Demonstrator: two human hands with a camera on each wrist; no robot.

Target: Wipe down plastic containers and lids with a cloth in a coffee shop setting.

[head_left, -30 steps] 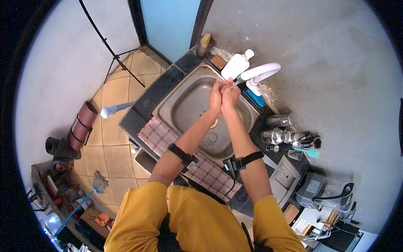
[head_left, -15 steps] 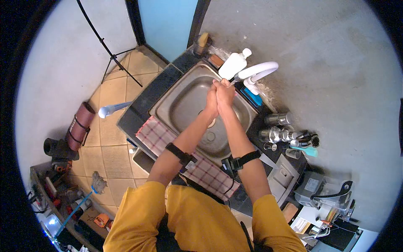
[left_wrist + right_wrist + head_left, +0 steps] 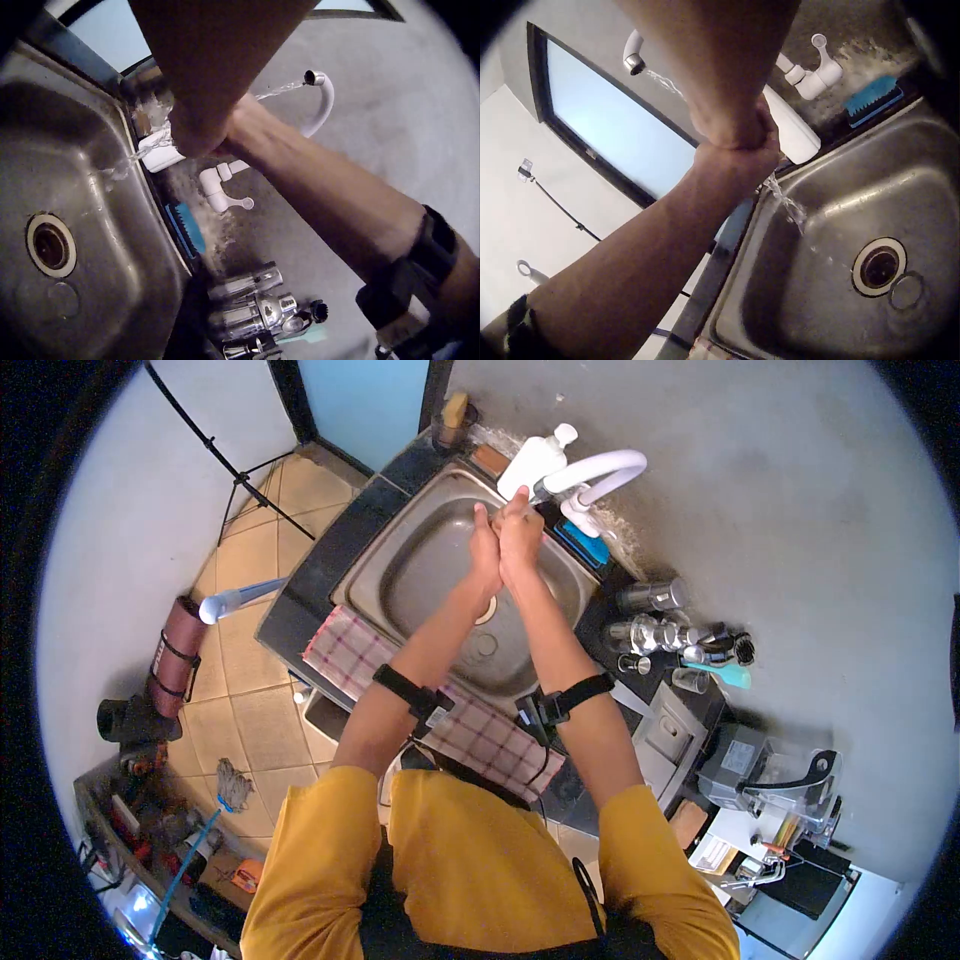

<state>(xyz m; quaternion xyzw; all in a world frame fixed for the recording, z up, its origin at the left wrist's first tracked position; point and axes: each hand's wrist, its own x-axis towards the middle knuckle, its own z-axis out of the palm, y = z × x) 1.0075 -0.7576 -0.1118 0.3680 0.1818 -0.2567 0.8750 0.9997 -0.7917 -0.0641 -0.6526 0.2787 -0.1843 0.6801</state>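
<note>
My left hand [image 3: 485,547] and right hand [image 3: 519,535] are clasped together over the back of the steel sink [image 3: 405,560], both thumbs pointing up. Fingers curl around the edge of the other hand in the right wrist view; most of the palms and fingertips are hidden. Water runs from the white faucet [image 3: 328,101] onto the hands and falls into the basin, left of the drain [image 3: 879,267] in the right wrist view. A white bottle [image 3: 532,465] stands just behind the hands, and a blue brush [image 3: 582,543] lies by the faucet base.
A checkered cloth [image 3: 495,745] covers the sink's front edge. Metal vessels [image 3: 650,635] and a turquoise utensil [image 3: 730,674] are on the right counter. A sponge [image 3: 455,410] sits in a holder at the back corner. A tripod [image 3: 240,478] stands on the floor at left.
The head view has shifted, so the sink and hands appear higher and further left. Both thumbs now stand up more apart; the hands remain together under the faucet.
</note>
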